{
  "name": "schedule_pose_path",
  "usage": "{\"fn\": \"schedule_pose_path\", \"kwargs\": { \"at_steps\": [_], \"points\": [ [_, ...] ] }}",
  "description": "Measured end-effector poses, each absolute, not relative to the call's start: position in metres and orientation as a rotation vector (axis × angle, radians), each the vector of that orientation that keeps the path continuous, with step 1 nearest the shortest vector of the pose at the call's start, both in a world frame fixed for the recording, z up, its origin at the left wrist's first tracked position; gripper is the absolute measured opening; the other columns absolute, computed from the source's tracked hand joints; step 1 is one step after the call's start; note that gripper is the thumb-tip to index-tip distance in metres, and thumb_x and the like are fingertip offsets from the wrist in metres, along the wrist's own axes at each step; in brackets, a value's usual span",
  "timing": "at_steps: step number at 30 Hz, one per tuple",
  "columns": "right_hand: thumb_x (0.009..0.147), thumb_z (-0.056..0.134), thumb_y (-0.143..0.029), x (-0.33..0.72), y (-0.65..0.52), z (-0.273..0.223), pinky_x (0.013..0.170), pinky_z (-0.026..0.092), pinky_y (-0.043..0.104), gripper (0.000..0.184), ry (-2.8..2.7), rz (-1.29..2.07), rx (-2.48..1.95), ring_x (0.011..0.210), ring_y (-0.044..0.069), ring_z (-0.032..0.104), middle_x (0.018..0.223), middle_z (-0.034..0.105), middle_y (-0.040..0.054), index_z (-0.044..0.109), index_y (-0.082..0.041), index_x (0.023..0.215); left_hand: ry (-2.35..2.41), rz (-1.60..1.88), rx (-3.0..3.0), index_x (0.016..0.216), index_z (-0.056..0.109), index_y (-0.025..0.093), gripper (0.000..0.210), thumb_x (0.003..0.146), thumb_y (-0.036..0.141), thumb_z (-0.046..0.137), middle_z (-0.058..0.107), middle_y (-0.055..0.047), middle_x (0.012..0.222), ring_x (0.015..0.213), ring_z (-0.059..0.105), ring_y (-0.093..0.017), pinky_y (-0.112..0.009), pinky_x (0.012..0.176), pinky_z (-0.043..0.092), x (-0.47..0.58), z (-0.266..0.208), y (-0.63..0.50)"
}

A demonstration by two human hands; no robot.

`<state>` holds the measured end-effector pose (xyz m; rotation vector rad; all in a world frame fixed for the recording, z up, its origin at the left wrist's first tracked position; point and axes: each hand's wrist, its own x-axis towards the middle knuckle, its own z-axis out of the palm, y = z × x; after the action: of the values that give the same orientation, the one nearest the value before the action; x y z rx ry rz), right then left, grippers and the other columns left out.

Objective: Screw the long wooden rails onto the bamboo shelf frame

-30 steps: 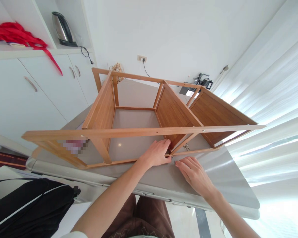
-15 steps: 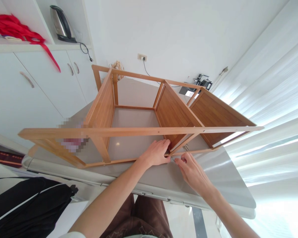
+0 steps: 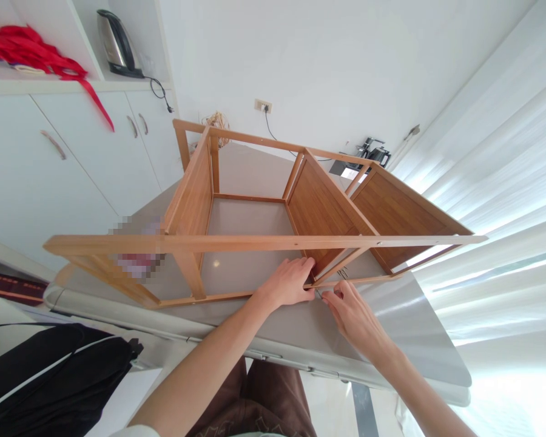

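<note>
A wooden shelf unit (image 3: 273, 244) lies on its side on the grey table, its panels upright. My left hand (image 3: 291, 282) is closed around the lower rail where the middle shelf panel (image 3: 325, 203) meets it. Just right of it, my right hand (image 3: 349, 303) pinches a thin metal piece (image 3: 318, 294) against the outside of that rail. Whether this is a screw or a hex key I cannot tell. Several loose screws (image 3: 343, 272) lie on the table behind my right hand, inside the frame.
The grey table (image 3: 418, 321) has a rounded corner at the right. At its far end sits a black appliance (image 3: 368, 155). White cabinets (image 3: 82, 158) stand at the left, with a kettle (image 3: 117, 45) and red ribbon (image 3: 31, 54) above. A black bag (image 3: 50, 370) lies at lower left.
The whole view has shifted slightly, so things appear a little farther right. Both hands keep their places at the rail, and the shelf unit shows no clear movement.
</note>
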<state>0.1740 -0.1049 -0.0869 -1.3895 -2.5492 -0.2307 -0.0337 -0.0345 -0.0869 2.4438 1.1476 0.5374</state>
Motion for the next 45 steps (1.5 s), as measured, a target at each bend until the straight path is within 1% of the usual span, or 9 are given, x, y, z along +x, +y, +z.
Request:
{"fn": "schedule_pose_path", "kwargs": {
  "at_steps": [6, 11, 19, 27, 30, 35, 40, 45],
  "points": [
    [0.097, 0.042, -0.014, 0.174, -0.105, -0.089, 0.066, 0.042, 0.030, 0.021, -2.552, -0.208, -1.409, 0.078, 0.019, 0.047, 0.090, 0.046, 0.0062, 0.061, -0.020, 0.092, 1.123, 0.567, 2.440, 0.096, 0.045, 0.023, 0.030, 0.079, 0.035, 0.065, 0.067, -0.005, 0.106, 0.098, 0.065, -0.026, -0.036, 0.082, 0.045, -0.034, -0.088, -0.034],
    [0.097, 0.042, -0.014, 0.172, -0.106, -0.089, 0.066, 0.041, 0.031, 0.021, -2.541, -0.229, -1.417, 0.078, 0.019, 0.047, 0.089, 0.045, 0.0061, 0.061, -0.020, 0.091, 1.124, 0.564, 2.444, 0.096, 0.045, 0.023, 0.030, 0.078, 0.035, 0.065, 0.067, -0.006, 0.105, 0.098, 0.065, -0.027, -0.037, 0.080, 0.045, -0.035, -0.087, -0.034],
    [0.099, 0.042, -0.016, 0.160, -0.110, -0.085, 0.065, 0.038, 0.030, 0.022, -2.506, -0.243, -1.481, 0.076, 0.019, 0.045, 0.085, 0.043, 0.0053, 0.061, -0.019, 0.089, 1.117, 0.585, 2.441, 0.095, 0.044, 0.023, 0.031, 0.078, 0.036, 0.067, 0.067, -0.004, 0.105, 0.097, 0.065, -0.025, -0.036, 0.080, 0.045, -0.035, -0.089, -0.033],
    [0.097, 0.043, -0.013, 0.152, -0.113, -0.088, 0.068, 0.035, 0.031, 0.023, -2.480, -0.315, -1.573, 0.073, 0.018, 0.042, 0.083, 0.043, 0.0044, 0.060, -0.018, 0.082, 1.117, 0.608, 2.451, 0.095, 0.044, 0.023, 0.031, 0.077, 0.036, 0.066, 0.067, -0.003, 0.104, 0.097, 0.065, -0.025, -0.035, 0.078, 0.044, -0.034, -0.091, -0.033],
    [0.099, 0.044, -0.015, 0.153, -0.114, -0.089, 0.069, 0.036, 0.031, 0.023, -2.461, -0.294, -1.554, 0.075, 0.018, 0.044, 0.085, 0.046, 0.0051, 0.062, -0.018, 0.086, 1.106, 0.614, 2.448, 0.095, 0.044, 0.023, 0.031, 0.077, 0.035, 0.066, 0.067, -0.003, 0.104, 0.096, 0.065, -0.024, -0.035, 0.078, 0.044, -0.035, -0.090, -0.033],
    [0.099, 0.048, -0.018, 0.159, -0.116, -0.088, 0.075, 0.038, 0.033, 0.019, -2.415, -0.374, -1.458, 0.087, 0.021, 0.050, 0.098, 0.055, 0.0090, 0.067, -0.019, 0.097, 1.125, 0.568, 2.445, 0.097, 0.046, 0.023, 0.030, 0.078, 0.036, 0.065, 0.067, -0.005, 0.106, 0.098, 0.064, -0.025, -0.035, 0.079, 0.044, -0.036, -0.086, -0.035],
    [0.097, 0.055, -0.016, 0.166, -0.116, -0.091, 0.080, 0.038, 0.035, 0.016, -2.431, -0.493, -1.307, 0.087, 0.020, 0.055, 0.092, 0.065, 0.0052, 0.068, -0.021, 0.106, 1.135, 0.557, 2.450, 0.098, 0.046, 0.023, 0.029, 0.079, 0.036, 0.064, 0.067, -0.006, 0.106, 0.097, 0.064, -0.025, -0.035, 0.081, 0.044, -0.035, -0.087, -0.035],
    [0.095, 0.059, -0.015, 0.170, -0.114, -0.095, 0.086, 0.039, 0.036, 0.013, -2.388, -0.536, -1.216, 0.093, 0.021, 0.060, 0.094, 0.071, 0.0048, 0.068, -0.019, 0.103, 1.122, 0.596, 2.468, 0.096, 0.046, 0.022, 0.027, 0.078, 0.034, 0.063, 0.067, -0.004, 0.102, 0.091, 0.064, -0.023, -0.034, 0.080, 0.044, -0.035, -0.089, -0.034]
  ]
}}
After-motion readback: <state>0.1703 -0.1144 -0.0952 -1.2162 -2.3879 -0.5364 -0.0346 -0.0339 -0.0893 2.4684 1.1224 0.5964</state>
